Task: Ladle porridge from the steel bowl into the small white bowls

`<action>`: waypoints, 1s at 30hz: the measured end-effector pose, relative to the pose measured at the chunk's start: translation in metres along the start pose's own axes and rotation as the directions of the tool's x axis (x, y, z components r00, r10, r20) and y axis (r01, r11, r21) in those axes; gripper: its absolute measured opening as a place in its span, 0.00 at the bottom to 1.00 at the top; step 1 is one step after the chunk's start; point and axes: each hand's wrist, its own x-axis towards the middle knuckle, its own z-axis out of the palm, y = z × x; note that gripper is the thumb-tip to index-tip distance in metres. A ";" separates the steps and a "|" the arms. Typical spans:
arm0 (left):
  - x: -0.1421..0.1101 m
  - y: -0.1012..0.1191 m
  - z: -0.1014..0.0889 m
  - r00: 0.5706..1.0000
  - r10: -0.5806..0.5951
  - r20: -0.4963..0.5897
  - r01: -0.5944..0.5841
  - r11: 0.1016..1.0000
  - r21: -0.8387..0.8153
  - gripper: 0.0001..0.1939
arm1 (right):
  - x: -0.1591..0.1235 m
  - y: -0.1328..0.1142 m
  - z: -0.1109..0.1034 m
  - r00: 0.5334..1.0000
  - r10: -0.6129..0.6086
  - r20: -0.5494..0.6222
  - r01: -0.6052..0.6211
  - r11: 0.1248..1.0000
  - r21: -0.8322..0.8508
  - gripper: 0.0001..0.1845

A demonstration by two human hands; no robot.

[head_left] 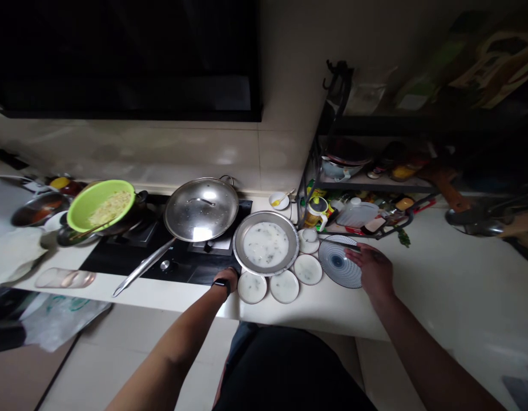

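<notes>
My right hand (375, 267) is closed around the handle of a ladle (337, 242), and its bowl sits over a small dish (309, 246) at the right of a steel basin (295, 251). In the basin lies a milky white liquid (266, 244) with dark bits. Small round dishes (252, 288) of the same liquid stand along the basin's front and right. Beneath my right hand is a blue-patterned plate (335, 264). My left hand (229, 276), below a wrist with a black watch (221, 284), is at the basin's lower left; its fingers are mostly hidden.
A lidded pan (201, 208) stands on the black hob (178, 268), its long handle reaching the counter edge. To the left are a green colander (81, 200) and a glass (64, 278). A rack (375, 188) with bottles and an oil jug (315, 212) stands behind the plate.
</notes>
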 end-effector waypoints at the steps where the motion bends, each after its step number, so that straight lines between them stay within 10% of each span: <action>1: 0.000 0.000 0.000 1.000 0.004 0.000 -0.004 1.000 0.008 0.20 | -0.001 -0.003 0.002 1.000 -0.008 0.005 0.008 1.000 0.005 0.24; 11: 0.002 0.001 0.001 1.000 -0.018 0.004 0.018 1.000 0.000 0.20 | -0.025 0.024 0.047 0.981 0.096 0.167 -0.083 0.993 -0.088 0.25; 15: 0.005 -0.001 0.005 1.000 -0.016 -0.013 0.016 1.000 -0.022 0.20 | -0.043 0.045 0.058 0.918 -0.044 0.393 0.154 0.955 -0.253 0.21; 17: 0.005 -0.001 0.005 1.000 -0.017 -0.013 0.017 1.000 -0.018 0.20 | -0.050 0.048 0.056 0.745 -0.189 0.639 0.473 0.826 -0.306 0.16; 20: 0.004 0.000 0.004 1.000 -0.009 -0.003 0.009 1.000 -0.008 0.20 | -0.056 0.043 0.046 0.350 -0.262 0.899 0.844 0.505 -0.182 0.17; 22: 0.002 0.001 0.002 1.000 -0.007 0.000 0.007 1.000 -0.011 0.20 | -0.054 0.035 0.036 0.261 -0.299 0.918 0.923 0.354 -0.147 0.21; 30: 0.006 -0.003 0.006 1.000 0.004 -0.023 -0.005 0.999 -0.038 0.18 | -0.008 0.015 -0.003 0.562 -0.450 0.694 0.823 0.384 -0.418 0.18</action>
